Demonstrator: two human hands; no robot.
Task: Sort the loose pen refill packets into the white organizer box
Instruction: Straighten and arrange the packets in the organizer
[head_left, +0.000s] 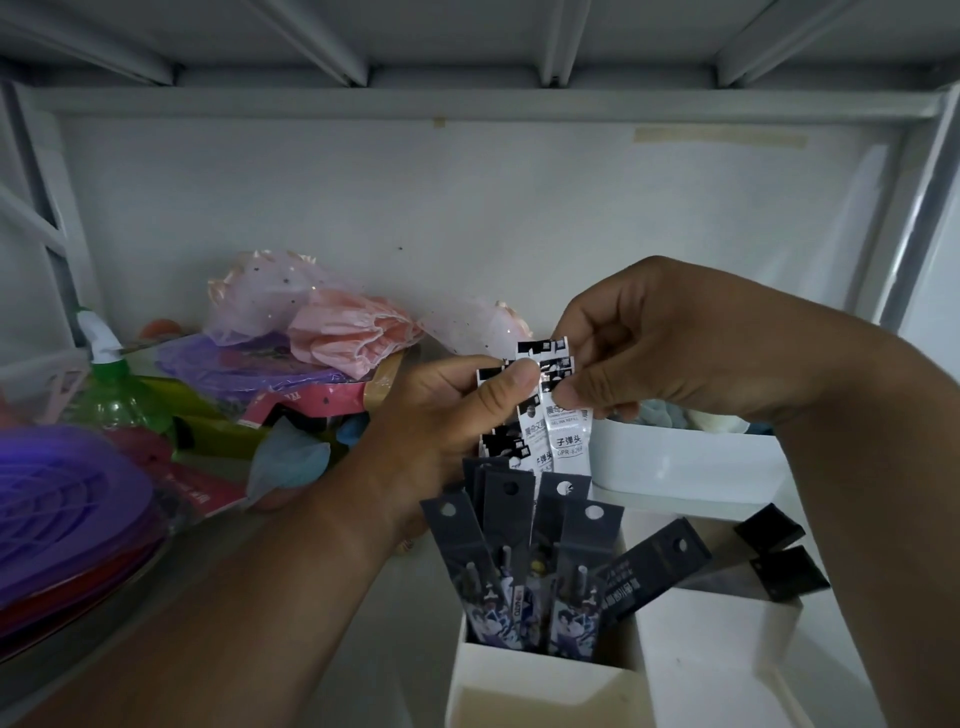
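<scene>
White packets: a fan of pen refill packets (550, 415) with black-and-white headers is held upright just above the organizer box (540, 680) on a shelf.
Left hand: the left hand (447, 415) grips the bunch from the side, thumb pressed across the packet fronts.
Right hand: the right hand (654, 343) pinches the top of the front packets between thumb and fingertips.
Step in hand: apparently squaring up or picking one packet out of the bunch before it goes into the box.
Next move: likely calls for lowering the white packets into a free slot, clear of the dark ones already standing there.
Near compartment: dark refill packets (519, 561) stand upright and crowded, hang-holes up; one leans right over the divider.
Right compartment: two small black pieces (779, 551) lie at its far edge; contents below are hard to make out.
Behind: a white tub (685, 462) holds soft items, too hidden to name.
Left of shelf: purple lids (62, 499), a green bottle (119, 395) and pink fabric (353, 327) are heaped.
</scene>
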